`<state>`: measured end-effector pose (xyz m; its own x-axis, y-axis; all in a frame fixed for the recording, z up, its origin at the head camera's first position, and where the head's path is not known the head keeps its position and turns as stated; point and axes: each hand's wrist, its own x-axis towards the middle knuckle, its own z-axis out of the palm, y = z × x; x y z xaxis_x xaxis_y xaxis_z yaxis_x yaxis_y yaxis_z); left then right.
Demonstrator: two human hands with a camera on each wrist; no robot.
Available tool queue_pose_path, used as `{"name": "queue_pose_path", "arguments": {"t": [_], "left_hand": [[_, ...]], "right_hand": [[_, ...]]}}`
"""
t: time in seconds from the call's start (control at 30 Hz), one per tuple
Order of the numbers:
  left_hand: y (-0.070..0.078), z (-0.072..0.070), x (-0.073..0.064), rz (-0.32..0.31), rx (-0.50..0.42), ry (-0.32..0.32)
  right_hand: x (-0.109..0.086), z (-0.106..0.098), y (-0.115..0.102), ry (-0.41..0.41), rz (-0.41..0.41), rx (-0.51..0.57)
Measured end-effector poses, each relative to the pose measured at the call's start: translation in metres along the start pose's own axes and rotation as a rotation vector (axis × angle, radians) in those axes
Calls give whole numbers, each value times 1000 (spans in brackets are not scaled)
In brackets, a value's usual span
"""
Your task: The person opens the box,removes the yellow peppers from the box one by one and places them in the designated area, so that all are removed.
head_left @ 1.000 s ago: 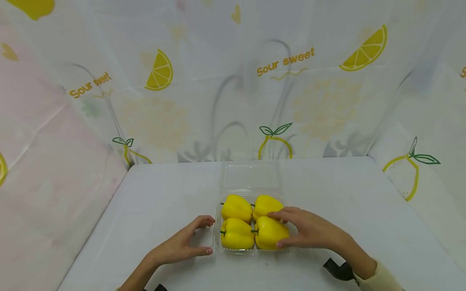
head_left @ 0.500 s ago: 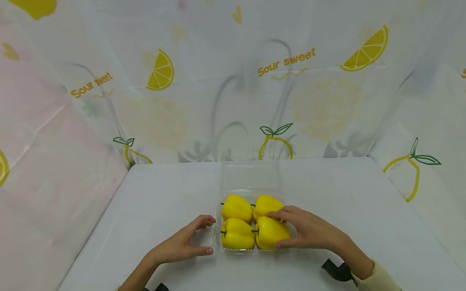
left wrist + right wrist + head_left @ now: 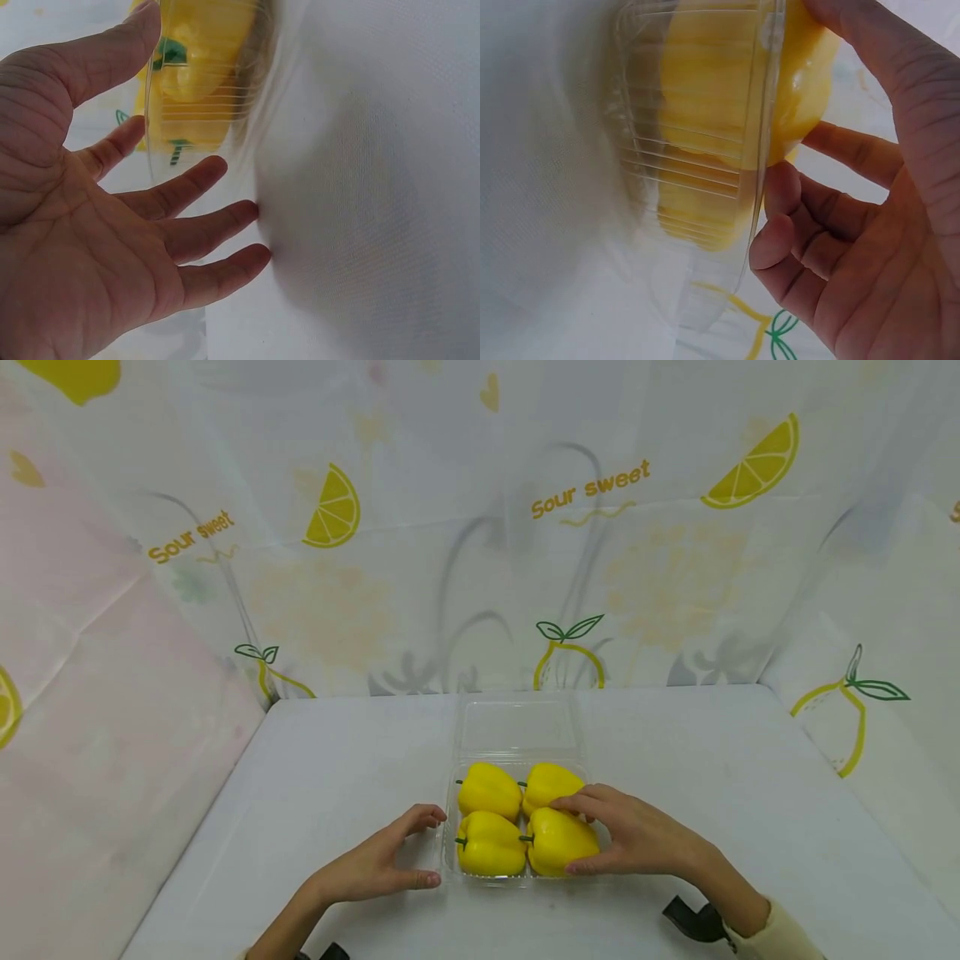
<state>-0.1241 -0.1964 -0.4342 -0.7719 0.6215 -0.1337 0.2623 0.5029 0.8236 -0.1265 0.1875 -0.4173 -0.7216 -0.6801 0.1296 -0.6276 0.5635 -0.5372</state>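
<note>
Several yellow bell peppers with green stems sit in a clear plastic clamshell container [image 3: 491, 882] at the middle of the table. My right hand [image 3: 637, 837] holds the front right bell pepper [image 3: 557, 845], thumb on its near side and index finger on its far side. In the right wrist view, other fingers of that hand bend at the container's rim while the pepper [image 3: 801, 90] rises above it. My left hand [image 3: 378, 864] is by the container's left edge, fingers spread and palm toward it, holding nothing. The left wrist view shows its thumb and fingertips right beside the ribbed wall [image 3: 199, 109].
The clamshell's clear lid [image 3: 517, 727] is folded back toward the rear of the white table [image 3: 337, 760]. Printed fabric walls [image 3: 420, 568] with lemon drawings enclose the back and sides. A black strap-like piece [image 3: 697, 920] hangs under the right wrist.
</note>
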Motion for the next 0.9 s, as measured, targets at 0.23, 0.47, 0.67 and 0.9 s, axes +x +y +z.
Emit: {"name": "queue_pose_path", "arguments": {"t": [0.23, 0.47, 0.67, 0.9], "left_hand": [[0, 0, 0, -11, 12, 1], [3, 0, -1, 12, 20, -3], [4, 1, -1, 14, 20, -9], [3, 0, 1, -23, 18, -8]], "right_hand": [[0, 2, 3, 24, -44, 22], [1, 2, 8, 27, -102, 62], [1, 1, 15, 51, -142, 118], [1, -3, 18, 92, -171, 173]]}}
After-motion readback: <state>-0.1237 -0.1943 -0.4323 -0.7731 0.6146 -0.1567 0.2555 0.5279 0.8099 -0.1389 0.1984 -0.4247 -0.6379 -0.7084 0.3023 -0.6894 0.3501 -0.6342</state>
